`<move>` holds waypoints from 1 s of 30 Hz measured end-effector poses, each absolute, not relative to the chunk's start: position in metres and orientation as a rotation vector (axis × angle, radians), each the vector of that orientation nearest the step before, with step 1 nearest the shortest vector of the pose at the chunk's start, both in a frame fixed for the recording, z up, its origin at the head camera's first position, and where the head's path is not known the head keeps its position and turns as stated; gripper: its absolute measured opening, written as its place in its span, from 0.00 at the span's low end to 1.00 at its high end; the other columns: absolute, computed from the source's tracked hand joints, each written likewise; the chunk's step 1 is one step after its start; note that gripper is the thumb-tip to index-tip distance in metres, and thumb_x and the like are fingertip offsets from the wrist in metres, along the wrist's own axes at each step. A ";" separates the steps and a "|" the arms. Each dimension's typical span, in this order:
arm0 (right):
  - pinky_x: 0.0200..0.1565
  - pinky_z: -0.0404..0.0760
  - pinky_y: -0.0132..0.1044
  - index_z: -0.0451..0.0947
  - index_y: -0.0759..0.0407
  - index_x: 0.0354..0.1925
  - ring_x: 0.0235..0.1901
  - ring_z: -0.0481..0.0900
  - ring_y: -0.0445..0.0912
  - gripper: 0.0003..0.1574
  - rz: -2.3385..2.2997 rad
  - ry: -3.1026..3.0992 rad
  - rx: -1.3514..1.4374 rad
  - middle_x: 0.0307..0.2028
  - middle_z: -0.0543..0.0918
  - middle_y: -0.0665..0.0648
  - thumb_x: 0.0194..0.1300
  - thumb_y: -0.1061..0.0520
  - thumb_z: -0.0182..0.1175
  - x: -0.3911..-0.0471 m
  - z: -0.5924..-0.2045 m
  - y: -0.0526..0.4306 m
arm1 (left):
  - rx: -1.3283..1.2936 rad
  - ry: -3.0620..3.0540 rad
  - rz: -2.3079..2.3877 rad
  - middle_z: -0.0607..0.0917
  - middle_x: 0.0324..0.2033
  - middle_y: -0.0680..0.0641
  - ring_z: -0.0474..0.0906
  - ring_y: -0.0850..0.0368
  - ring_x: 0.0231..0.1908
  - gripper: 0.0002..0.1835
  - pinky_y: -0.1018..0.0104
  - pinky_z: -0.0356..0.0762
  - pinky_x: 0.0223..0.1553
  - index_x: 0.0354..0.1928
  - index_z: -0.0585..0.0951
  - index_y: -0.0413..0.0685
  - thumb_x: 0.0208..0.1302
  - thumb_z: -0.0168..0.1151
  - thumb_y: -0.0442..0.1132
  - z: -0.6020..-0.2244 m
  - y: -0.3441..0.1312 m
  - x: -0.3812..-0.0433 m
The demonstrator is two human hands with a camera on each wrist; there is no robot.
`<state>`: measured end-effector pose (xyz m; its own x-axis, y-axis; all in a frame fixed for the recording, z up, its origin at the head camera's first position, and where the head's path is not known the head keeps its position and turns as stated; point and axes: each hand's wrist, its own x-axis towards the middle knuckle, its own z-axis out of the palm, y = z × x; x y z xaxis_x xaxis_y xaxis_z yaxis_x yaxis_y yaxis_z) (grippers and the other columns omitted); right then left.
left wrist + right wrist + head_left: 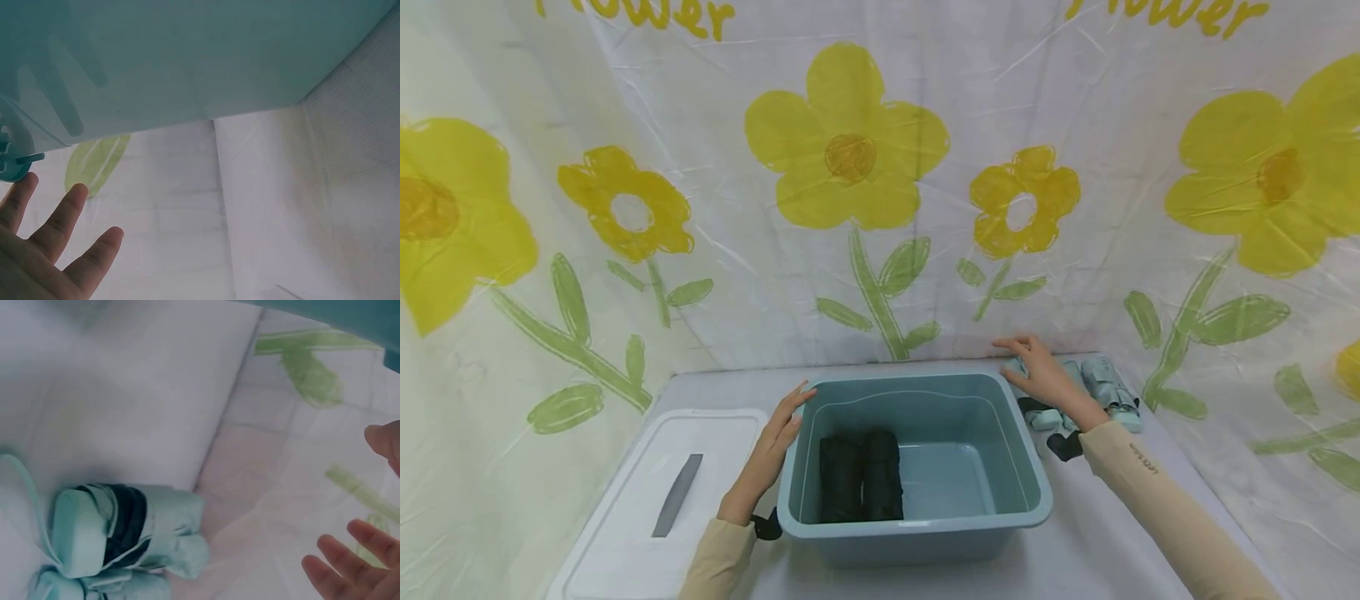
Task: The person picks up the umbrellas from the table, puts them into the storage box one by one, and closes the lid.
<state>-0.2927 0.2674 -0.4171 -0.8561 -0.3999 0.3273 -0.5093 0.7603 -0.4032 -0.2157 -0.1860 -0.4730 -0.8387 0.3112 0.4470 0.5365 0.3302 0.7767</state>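
Note:
A blue-green plastic bin [917, 527] stands on the table with two black rolled bundles [882, 477] side by side in its left half. My left hand [772, 437] is at the bin's left rim, fingers extended along the outside wall; in the left wrist view, fingers [59, 222] spread below that wall. Over the back right corner, my right hand [1037, 372] is raised with its fingers apart and nothing in it. Close beneath lie several light blue-green rolled bundles [1105, 383], resembling compact folded umbrellas; one bundle [128, 528] shows a pale end, dark band and cord.
A white lid [625, 508] with a grey strip lies to the left of the bin. Behind the table [1090, 533] hangs a white curtain [737, 275] printed with yellow flowers, close along the back edge and both sides.

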 end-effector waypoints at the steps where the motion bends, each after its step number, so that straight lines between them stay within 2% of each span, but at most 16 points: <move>1: 0.45 0.71 0.60 0.64 0.54 0.64 0.52 0.67 0.64 0.30 0.711 -2.729 0.716 0.55 0.64 0.70 0.64 0.57 0.58 -0.293 -0.419 0.268 | -0.770 -2.375 -1.517 0.52 0.71 0.47 0.46 0.43 0.70 0.23 0.29 0.46 0.59 0.68 0.61 0.56 0.73 0.36 0.37 -0.473 -0.186 -0.216; 8: 0.47 0.69 0.61 0.63 0.56 0.64 0.51 0.67 0.65 0.31 0.707 -2.706 0.671 0.54 0.65 0.70 0.64 0.59 0.57 -0.299 -0.436 0.273 | -0.773 -2.363 -1.521 0.52 0.71 0.45 0.45 0.41 0.70 0.23 0.28 0.45 0.58 0.68 0.61 0.53 0.73 0.36 0.36 -0.472 -0.185 -0.218; 12: 0.48 0.69 0.62 0.63 0.54 0.64 0.52 0.66 0.66 0.31 0.706 -2.732 0.630 0.56 0.64 0.71 0.64 0.59 0.58 -0.300 -0.444 0.277 | -0.767 -2.373 -1.524 0.52 0.71 0.46 0.45 0.42 0.70 0.23 0.27 0.45 0.58 0.68 0.61 0.55 0.73 0.36 0.39 -0.472 -0.185 -0.218; 17: 0.46 0.70 0.62 0.65 0.56 0.62 0.52 0.67 0.67 0.30 0.675 -2.733 0.639 0.56 0.64 0.73 0.62 0.60 0.59 -0.302 -0.453 0.280 | -0.755 -2.371 -1.534 0.52 0.71 0.47 0.45 0.42 0.70 0.23 0.28 0.45 0.58 0.68 0.61 0.55 0.73 0.36 0.38 -0.471 -0.185 -0.216; 21: 0.46 0.68 0.65 0.67 0.60 0.61 0.54 0.65 0.71 0.29 0.632 -2.753 0.630 0.58 0.61 0.77 0.62 0.60 0.59 -0.304 -0.461 0.283 | -0.746 -2.372 -1.532 0.53 0.71 0.42 0.45 0.39 0.70 0.23 0.27 0.45 0.58 0.68 0.62 0.49 0.72 0.36 0.34 -0.467 -0.183 -0.213; 27: 0.45 0.68 0.68 0.68 0.58 0.60 0.53 0.64 0.77 0.28 0.536 -2.813 0.601 0.58 0.59 0.83 0.62 0.59 0.59 -0.308 -0.473 0.285 | -0.754 -2.363 -1.560 0.52 0.69 0.35 0.45 0.36 0.69 0.23 0.28 0.44 0.58 0.66 0.61 0.38 0.70 0.36 0.29 -0.445 -0.175 -0.199; 29: 0.43 0.70 0.67 0.68 0.58 0.61 0.50 0.65 0.78 0.29 0.512 -2.822 0.590 0.57 0.60 0.83 0.61 0.60 0.60 -0.309 -0.477 0.286 | -0.756 -2.367 -1.560 0.52 0.69 0.35 0.45 0.36 0.69 0.23 0.28 0.45 0.59 0.66 0.61 0.37 0.70 0.36 0.29 -0.442 -0.174 -0.196; 30: 0.41 0.71 0.67 0.68 0.58 0.60 0.49 0.66 0.78 0.30 0.497 -2.823 0.587 0.56 0.60 0.83 0.60 0.60 0.60 -0.309 -0.479 0.287 | -0.757 -2.369 -1.556 0.52 0.70 0.36 0.45 0.39 0.69 0.23 0.29 0.45 0.59 0.67 0.61 0.40 0.71 0.36 0.30 -0.446 -0.176 -0.198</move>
